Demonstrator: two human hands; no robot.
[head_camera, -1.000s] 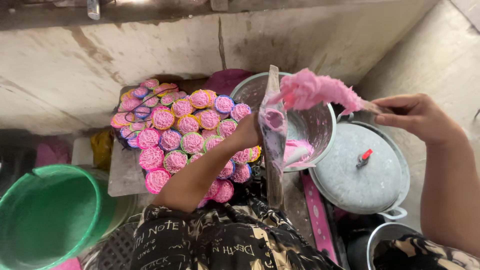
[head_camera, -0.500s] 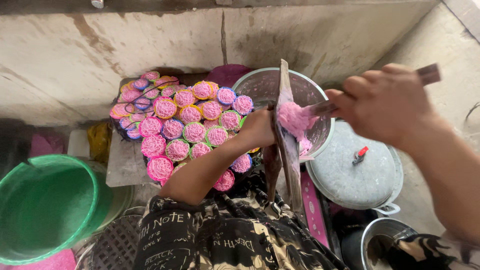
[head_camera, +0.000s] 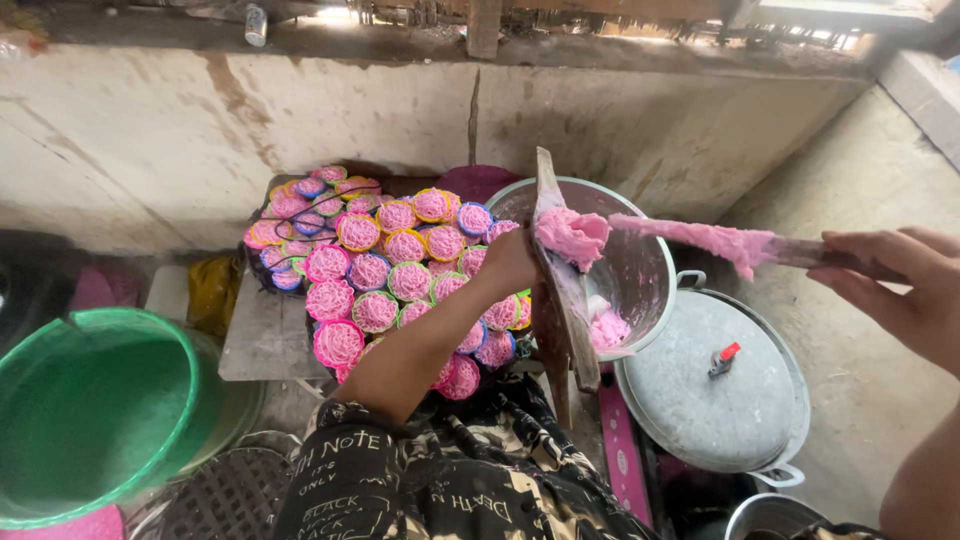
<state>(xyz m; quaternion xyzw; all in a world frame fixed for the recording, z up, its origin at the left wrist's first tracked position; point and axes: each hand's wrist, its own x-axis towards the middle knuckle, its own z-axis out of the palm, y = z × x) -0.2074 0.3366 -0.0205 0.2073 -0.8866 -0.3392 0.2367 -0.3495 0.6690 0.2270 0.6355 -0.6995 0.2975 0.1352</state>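
A: What is seen from the left?

B: A green bucket, then a low bench packed with pink noodle nests in coloured cups.

A: And the left hand?

B: It is closed round the edge of an upright wooden board, against which a lump of pink dough is pressed, over the metal basin.

A: How is the dough judged?

B: Soft, sticky and easily torn; it is better handled by tool than by fingers.

A: The right hand?

B: It is curled round the handle of a dough-coated spatula, above a lidded pot.
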